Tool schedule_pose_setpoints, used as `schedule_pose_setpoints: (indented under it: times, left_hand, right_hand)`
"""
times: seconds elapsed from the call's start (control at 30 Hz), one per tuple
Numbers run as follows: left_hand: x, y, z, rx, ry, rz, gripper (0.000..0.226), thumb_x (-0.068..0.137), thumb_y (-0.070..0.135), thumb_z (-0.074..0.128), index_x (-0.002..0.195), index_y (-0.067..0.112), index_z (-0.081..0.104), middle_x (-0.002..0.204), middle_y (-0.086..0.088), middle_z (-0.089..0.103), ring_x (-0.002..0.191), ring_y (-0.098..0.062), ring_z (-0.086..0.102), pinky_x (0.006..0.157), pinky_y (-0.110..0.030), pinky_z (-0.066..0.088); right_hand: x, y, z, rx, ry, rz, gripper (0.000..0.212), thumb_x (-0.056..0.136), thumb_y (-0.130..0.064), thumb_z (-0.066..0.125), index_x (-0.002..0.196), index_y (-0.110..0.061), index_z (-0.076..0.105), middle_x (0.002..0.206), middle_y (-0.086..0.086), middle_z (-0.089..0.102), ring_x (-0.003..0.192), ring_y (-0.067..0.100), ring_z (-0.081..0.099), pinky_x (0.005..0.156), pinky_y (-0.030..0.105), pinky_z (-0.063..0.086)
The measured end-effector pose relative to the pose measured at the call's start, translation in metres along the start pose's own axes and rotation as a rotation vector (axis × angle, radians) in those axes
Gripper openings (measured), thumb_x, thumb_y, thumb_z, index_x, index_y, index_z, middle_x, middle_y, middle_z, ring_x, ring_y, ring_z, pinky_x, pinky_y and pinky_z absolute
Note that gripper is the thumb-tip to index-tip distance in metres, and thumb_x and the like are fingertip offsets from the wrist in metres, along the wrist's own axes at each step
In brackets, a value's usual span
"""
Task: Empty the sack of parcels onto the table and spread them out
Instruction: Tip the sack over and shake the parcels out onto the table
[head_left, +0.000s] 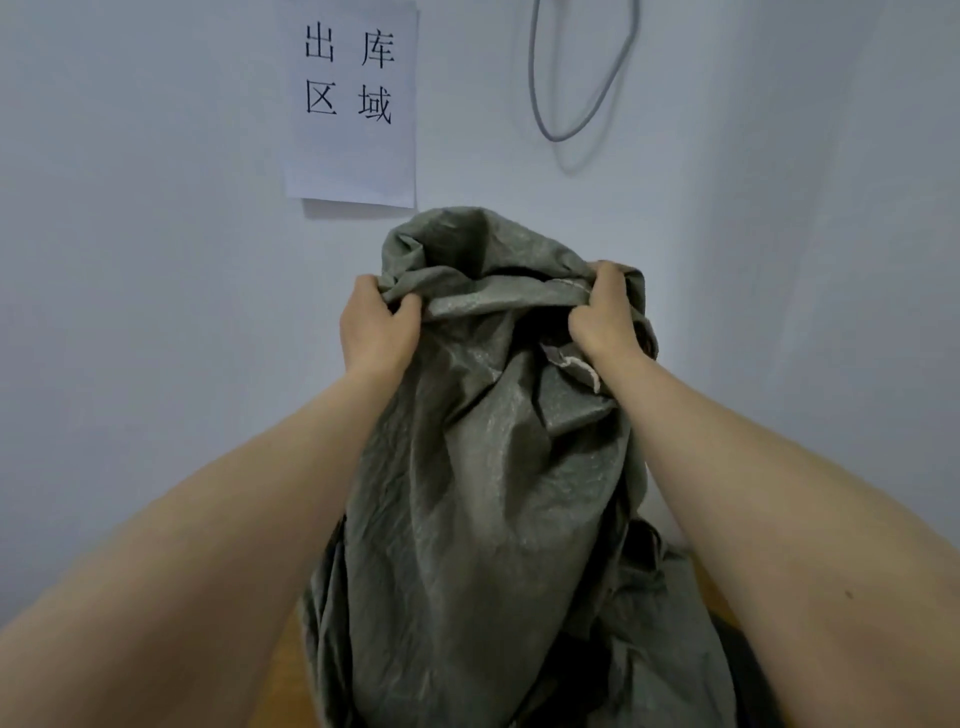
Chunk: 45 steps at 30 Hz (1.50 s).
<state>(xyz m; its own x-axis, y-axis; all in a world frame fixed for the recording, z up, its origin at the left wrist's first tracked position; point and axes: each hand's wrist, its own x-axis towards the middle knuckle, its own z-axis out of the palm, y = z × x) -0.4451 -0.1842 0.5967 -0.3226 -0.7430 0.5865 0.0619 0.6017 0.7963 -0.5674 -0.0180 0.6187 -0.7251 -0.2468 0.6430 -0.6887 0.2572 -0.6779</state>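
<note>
Both bare forearms reach up from seven and five o'clock toward the centre. At ten o'clock of centre, the left hand (375, 327) is clenched on a bunched fold of the grey-green sack (467, 493). The sack hangs upright at centre, its lower end over the wooden table (291, 675). At one o'clock, the right hand (602, 317) grips the sack's gathered fabric likewise. Behind, a paper sign (350, 104) and a looped cable (576, 78) hang on the wall at twelve.

Both bare forearms reach up and forward, the left hand (375, 325) and right hand (605, 317) raised side by side, fingers (605, 273) curled tightly closed in fists, thumbs toward each other.
</note>
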Motion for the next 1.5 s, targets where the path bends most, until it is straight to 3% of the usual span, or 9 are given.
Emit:
schedule_pose_setpoints:
  times: [0.33,0.6,0.77,0.87,0.97,1.13,1.33,1.4,1.5]
  left_hand:
    - [-0.086,-0.103,0.014,0.095,-0.519,-0.435,0.107,0.068,0.05,0.079,0.148,0.018,0.014,0.147,-0.013,0.028,0.134,-0.031,0.034,0.109,-0.042,0.036]
    - [-0.092,-0.068,0.028,0.23,-0.825,0.085,0.139,0.054,0.045,0.089,0.138,0.056,-0.021,0.144,-0.009,-0.047,0.145,-0.028,-0.018,0.117,-0.042,0.015]
    - [-0.096,-0.074,0.042,0.427,-0.682,0.108,0.062,0.069,0.043,0.08,0.124,0.026,0.055,0.155,-0.01,0.007,0.125,-0.032,0.047,0.098,-0.037,0.045]
    - [-0.093,-0.075,0.042,0.465,-0.613,0.052,0.041,0.079,0.042,0.072,0.107,0.014,0.062,0.148,-0.008,0.026,0.113,-0.031,0.055,0.088,-0.036,0.046]
    - [-0.088,-0.073,0.038,0.449,-0.568,0.031,0.036,0.083,0.037,0.069,0.106,0.01,0.062,0.147,-0.007,0.03,0.121,-0.029,0.051,0.091,-0.034,0.042]
    - [-0.087,-0.071,0.036,0.45,-0.513,0.029,0.031,0.087,0.036,0.064,0.105,0.011,0.063,0.125,-0.009,0.048,0.106,-0.032,0.056,0.082,-0.035,0.043]
    - [-0.081,-0.078,0.022,0.398,-0.604,0.025,0.067,0.086,0.009,0.055,0.14,0.04,0.031,0.096,-0.005,0.063,0.082,-0.025,0.06,0.071,-0.039,0.05]
    - [-0.075,-0.076,0.019,0.378,-0.68,-0.017,0.092,0.086,0.001,0.05,0.148,0.048,-0.001,0.091,-0.008,0.063,0.074,-0.025,0.059,0.063,-0.035,0.048]
    - [-0.061,-0.068,0.016,0.41,-0.617,0.04,0.075,0.087,-0.001,0.048,0.15,0.031,0.024,0.136,-0.005,0.054,0.121,-0.026,0.053,0.095,-0.029,0.042]
  right_hand:
    - [-0.067,0.084,0.029,-0.819,-0.571,0.252,0.034,0.085,-0.011,0.05,0.117,-0.018,0.061,0.121,0.008,0.06,0.108,0.029,0.058,0.083,0.033,0.049]
    - [-0.075,0.032,0.042,-0.356,-0.737,0.161,0.028,0.087,0.0,0.043,0.074,-0.023,0.053,0.079,-0.005,0.053,0.085,0.019,0.05,0.06,0.019,0.035]
    - [-0.087,0.041,0.042,-0.099,-0.87,0.182,0.041,0.077,0.007,0.057,0.103,-0.021,0.072,0.093,-0.001,0.068,0.087,0.012,0.058,0.071,0.018,0.045]
    - [-0.085,0.059,0.027,-0.145,-0.773,0.081,0.072,0.07,-0.018,0.08,0.134,-0.034,0.051,0.137,0.003,0.048,0.137,0.024,0.036,0.111,0.041,0.032]
    - [-0.087,0.083,0.011,-0.61,-0.838,0.198,0.136,0.051,-0.052,0.087,0.147,-0.046,-0.01,0.156,0.003,-0.027,0.144,0.027,-0.025,0.111,0.063,-0.003]
    - [-0.107,0.125,0.014,-0.554,-0.751,0.434,0.152,0.052,-0.039,0.092,0.138,-0.044,-0.034,0.146,0.003,-0.046,0.144,0.035,-0.02,0.114,0.063,0.01]
    - [-0.106,0.123,0.038,-0.145,-0.566,0.724,0.138,0.066,-0.005,0.084,0.144,-0.039,-0.025,0.158,0.014,-0.004,0.144,0.037,0.018,0.113,0.049,0.027]
    - [-0.102,0.121,0.046,0.02,-0.523,0.742,0.116,0.07,0.009,0.075,0.152,-0.028,0.002,0.149,0.013,0.034,0.133,0.034,0.039,0.108,0.045,0.037]
    - [-0.086,0.109,0.059,0.193,-0.329,0.702,0.057,0.075,0.022,0.056,0.127,-0.004,0.059,0.116,0.016,0.063,0.106,0.028,0.058,0.096,0.039,0.049]
